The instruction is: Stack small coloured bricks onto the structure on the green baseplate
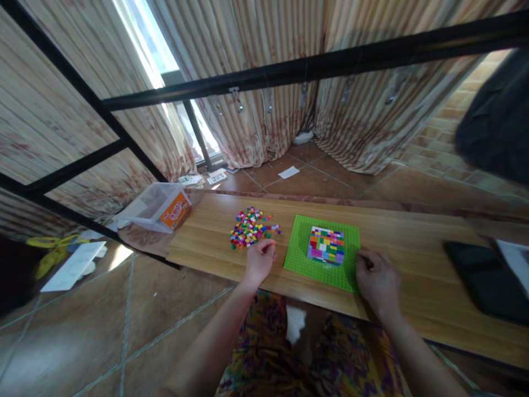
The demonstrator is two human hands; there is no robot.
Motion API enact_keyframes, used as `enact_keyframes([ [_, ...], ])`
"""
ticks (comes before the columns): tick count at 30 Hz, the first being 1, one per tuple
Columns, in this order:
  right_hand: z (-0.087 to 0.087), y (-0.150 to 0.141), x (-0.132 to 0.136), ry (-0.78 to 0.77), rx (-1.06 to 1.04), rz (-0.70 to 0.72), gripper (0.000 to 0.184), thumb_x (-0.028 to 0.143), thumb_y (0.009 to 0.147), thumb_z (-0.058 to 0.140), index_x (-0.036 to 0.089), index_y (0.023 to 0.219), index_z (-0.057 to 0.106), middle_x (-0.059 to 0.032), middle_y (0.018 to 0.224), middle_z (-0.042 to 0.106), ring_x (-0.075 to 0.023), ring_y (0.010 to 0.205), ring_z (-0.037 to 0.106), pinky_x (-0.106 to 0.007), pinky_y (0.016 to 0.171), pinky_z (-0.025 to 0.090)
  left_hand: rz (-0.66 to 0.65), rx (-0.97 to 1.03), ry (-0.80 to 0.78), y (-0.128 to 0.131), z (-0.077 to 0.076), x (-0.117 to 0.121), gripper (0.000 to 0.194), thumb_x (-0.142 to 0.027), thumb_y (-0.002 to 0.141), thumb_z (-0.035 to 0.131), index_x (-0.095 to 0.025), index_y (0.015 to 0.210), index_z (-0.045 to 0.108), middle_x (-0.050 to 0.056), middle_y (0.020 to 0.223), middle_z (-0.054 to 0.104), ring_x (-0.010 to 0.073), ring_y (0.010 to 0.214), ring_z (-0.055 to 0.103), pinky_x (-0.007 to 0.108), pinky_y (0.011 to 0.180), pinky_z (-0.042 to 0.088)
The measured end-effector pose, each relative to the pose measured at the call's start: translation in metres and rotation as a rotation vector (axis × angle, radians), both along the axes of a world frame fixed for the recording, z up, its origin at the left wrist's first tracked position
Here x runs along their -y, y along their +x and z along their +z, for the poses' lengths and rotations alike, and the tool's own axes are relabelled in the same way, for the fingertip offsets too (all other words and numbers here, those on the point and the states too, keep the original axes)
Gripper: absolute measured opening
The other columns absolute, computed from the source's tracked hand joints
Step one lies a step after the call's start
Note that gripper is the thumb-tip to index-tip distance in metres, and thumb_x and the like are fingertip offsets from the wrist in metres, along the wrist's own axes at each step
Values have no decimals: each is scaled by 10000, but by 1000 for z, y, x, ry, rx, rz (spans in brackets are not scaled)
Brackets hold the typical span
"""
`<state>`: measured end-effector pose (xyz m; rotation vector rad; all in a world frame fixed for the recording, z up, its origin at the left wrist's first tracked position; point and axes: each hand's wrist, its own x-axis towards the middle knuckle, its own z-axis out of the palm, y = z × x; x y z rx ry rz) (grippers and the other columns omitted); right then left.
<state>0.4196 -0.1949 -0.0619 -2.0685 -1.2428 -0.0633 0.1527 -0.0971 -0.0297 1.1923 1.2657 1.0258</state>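
Note:
My left hand (260,262) is closed in a pinch at the near right side of a pile of small coloured toy bricks (248,229). A speck of orange, seemingly a small brick, shows at its fingertips. To the right lies a green studded baseplate (297,242). On its middle stands a squarish block of multicoloured bricks (326,245), built up in layers. My right hand (378,278) is curled at the baseplate's right edge, its fingertips close to or touching the rim. Whatever that hand may hold is hidden by its fingers.
The wooden table (417,264) is long and narrow. A clear plastic bin (155,207) with an orange label stands past its left end. A dark flat device (487,281) lies at the right. Black metal bars (264,80) cross above the far side.

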Motion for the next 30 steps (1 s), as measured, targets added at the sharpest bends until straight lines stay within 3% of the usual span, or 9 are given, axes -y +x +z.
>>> enact_keyframes([
  [3, 2, -1, 1, -5, 18, -10, 323, 340, 859, 450, 160, 911, 713, -95, 881, 668, -193, 716, 557, -312, 647, 395, -26, -105, 56, 1, -1, -2, 117, -197, 778, 603, -180, 825, 709, -21, 630, 611, 111, 566, 569, 241, 593, 493],
  [8, 2, 1, 2, -43, 33, -13, 330, 339, 861, 445, 161, 921, 716, -93, 879, 665, -177, 660, 529, -311, 624, 388, -21, -444, 323, 0, 3, -7, 133, -149, 797, 598, -209, 765, 712, 46, 773, 693, 182, 753, 618, 314, 796, 475],
  [14, 1, 3, 3, -43, 45, -14, 340, 350, 859, 458, 154, 933, 725, -103, 897, 668, -183, 649, 531, -312, 602, 384, 19, -634, 340, -3, 5, -12, 70, -239, 802, 680, -213, 859, 709, 81, 822, 680, 237, 818, 617, 351, 852, 449],
  [18, 1, 4, 3, -46, 49, -21, 341, 359, 854, 463, 157, 933, 726, -96, 872, 660, -181, 626, 520, -314, 594, 383, 25, -667, 375, -6, 3, -13, 204, -246, 800, 695, -192, 995, 722, 132, 883, 687, 271, 818, 624, 383, 817, 449],
  [23, 0, 5, 3, -37, 67, -18, 320, 349, 847, 472, 165, 925, 722, -88, 867, 663, -185, 644, 531, -310, 596, 376, 37, -645, 398, -22, 5, -9, 220, -191, 821, 643, -213, 1026, 718, 101, 857, 680, 247, 806, 615, 360, 804, 451],
  [28, -1, 5, 3, -52, 54, -19, 327, 351, 851, 464, 166, 926, 722, -85, 855, 653, -180, 619, 518, -321, 603, 383, 274, -585, 369, -65, 8, -8, 215, -148, 827, 576, -221, 973, 716, 75, 921, 662, 214, 848, 602, 317, 817, 447],
  [30, -2, 6, 3, -48, 55, -21, 337, 361, 854, 455, 167, 928, 720, -87, 856, 652, -192, 646, 538, -327, 612, 391, 299, -616, 326, -80, 8, -10, 197, -156, 805, 608, -216, 957, 718, 68, 908, 647, 204, 809, 589, 307, 783, 441],
])
